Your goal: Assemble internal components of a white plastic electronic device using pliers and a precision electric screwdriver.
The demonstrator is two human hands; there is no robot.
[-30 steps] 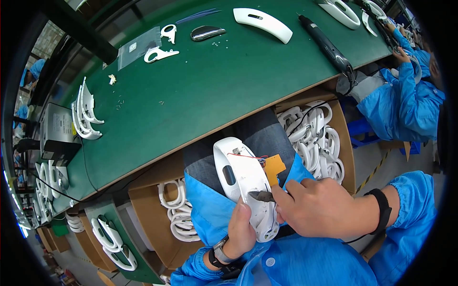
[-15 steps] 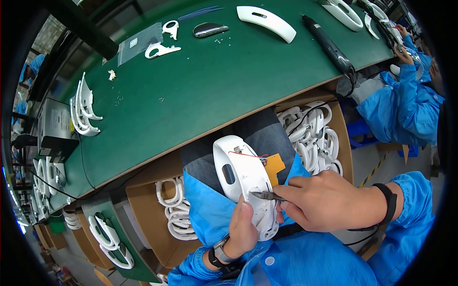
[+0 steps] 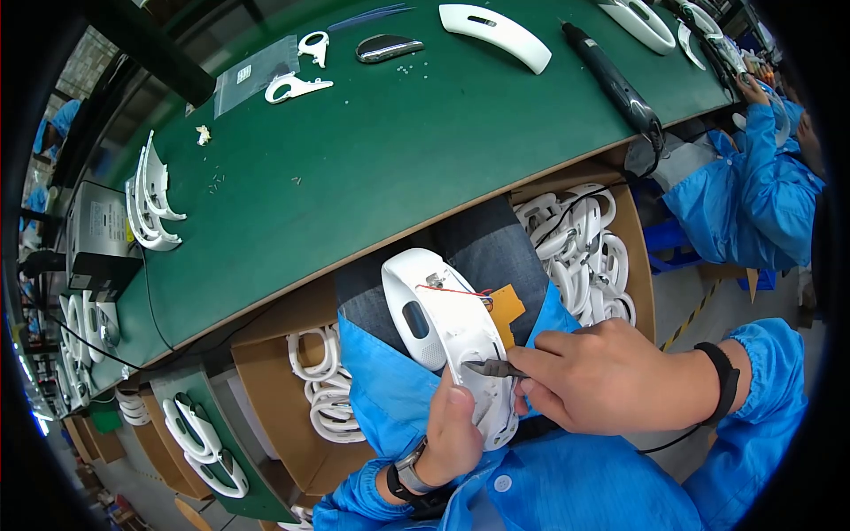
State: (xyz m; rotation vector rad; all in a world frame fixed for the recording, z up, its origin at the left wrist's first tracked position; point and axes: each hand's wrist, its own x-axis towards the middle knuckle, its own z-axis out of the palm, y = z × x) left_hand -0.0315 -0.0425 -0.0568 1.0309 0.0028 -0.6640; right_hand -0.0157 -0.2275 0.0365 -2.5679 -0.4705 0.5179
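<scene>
A curved white plastic housing (image 3: 431, 296) with an oval slot rests tilted over my lap, its inner side partly facing me. My left hand (image 3: 453, 429) grips its near end, thumb on the rim. In my right hand (image 3: 593, 376) is a dark grey pointed tool (image 3: 491, 367), pinched between thumb and fingers; its exact kind is partly hidden. The tool's tip is at the inside of the housing. An orange flat board (image 3: 505, 311) sits at the housing's right edge, with thin red and blue wires running to it.
On the green table (image 3: 354, 159) lie a black electric screwdriver (image 3: 613, 81), a curved white cover (image 3: 496, 35), white brackets (image 3: 297, 87), a dark oval part (image 3: 390, 49) and a clear bag (image 3: 257, 75). Cardboard boxes (image 3: 266, 389) hold white loop-shaped parts. Another person in blue (image 3: 744, 195) works at right.
The housing has shifted slightly left, its far end turning a little that way. Both hands keep their holds, and the tool stays at the inside of the housing.
</scene>
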